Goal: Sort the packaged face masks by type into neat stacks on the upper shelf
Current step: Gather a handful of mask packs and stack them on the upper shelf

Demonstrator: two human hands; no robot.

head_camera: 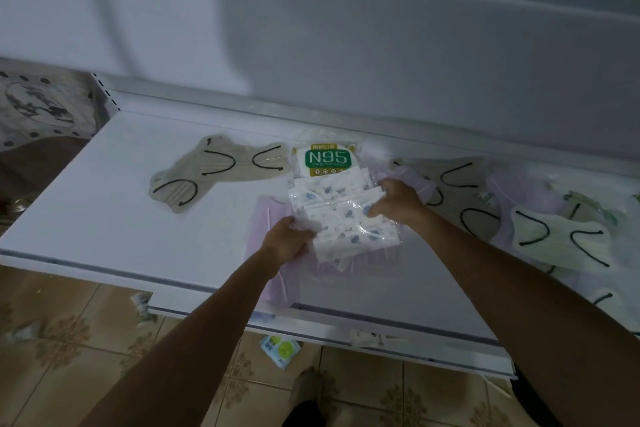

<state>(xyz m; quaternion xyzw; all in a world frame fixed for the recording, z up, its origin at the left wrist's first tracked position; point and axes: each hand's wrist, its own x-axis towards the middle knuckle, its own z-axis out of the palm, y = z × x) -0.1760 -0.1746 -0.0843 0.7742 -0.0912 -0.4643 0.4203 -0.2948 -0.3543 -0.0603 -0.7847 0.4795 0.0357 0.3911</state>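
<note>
A: Where do the printed masks [341, 218] lie?
B: Mid upper shelf [104, 201], on the lilac masks [266, 218], N95 pack [325, 158] at their 12 o'clock. Long axis roughly 8 to 2.
A: And the hands?
B: The left hand [287, 241] grips the 8 o'clock end, the right hand [398, 201] the 2 o'clock end, fingers curled. White film packs, blue motifs, fanned unevenly

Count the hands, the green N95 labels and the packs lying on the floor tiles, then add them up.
Hands: 2, the left hand and right hand, both gripping the printed mask packs.
Green N95 label: 1.
Floor pack: 1.
Total: 4.
</note>
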